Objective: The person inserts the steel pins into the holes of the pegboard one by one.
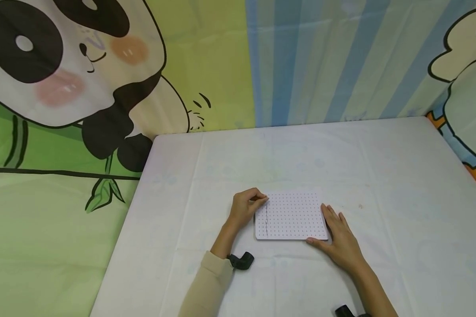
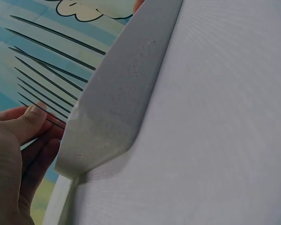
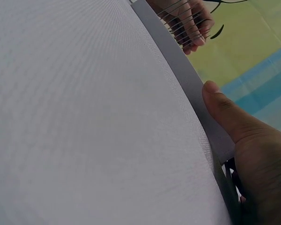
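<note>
A white board [image 1: 297, 218] dotted with rows of small holes lies on the table. Along its left side stands a column of thin dark needles [image 2: 58, 35], pointed ends up; two of them cross in the left wrist view. My left hand [image 1: 247, 206] is at the board's far left corner, thumb and fingertips pinching the needle at the end of the row [image 2: 56, 123]. On the opposite side, my right hand [image 1: 343, 246] rests against the board's right edge, fingers along the side and thumb at the near edge [image 3: 178, 70].
A white cloth [image 1: 230, 158] covers the table under the board. Behind it hangs a printed backdrop [image 1: 210, 66] with a panda and blue stripes. Dark wrist cameras [image 1: 242, 260] sit on both wrists.
</note>
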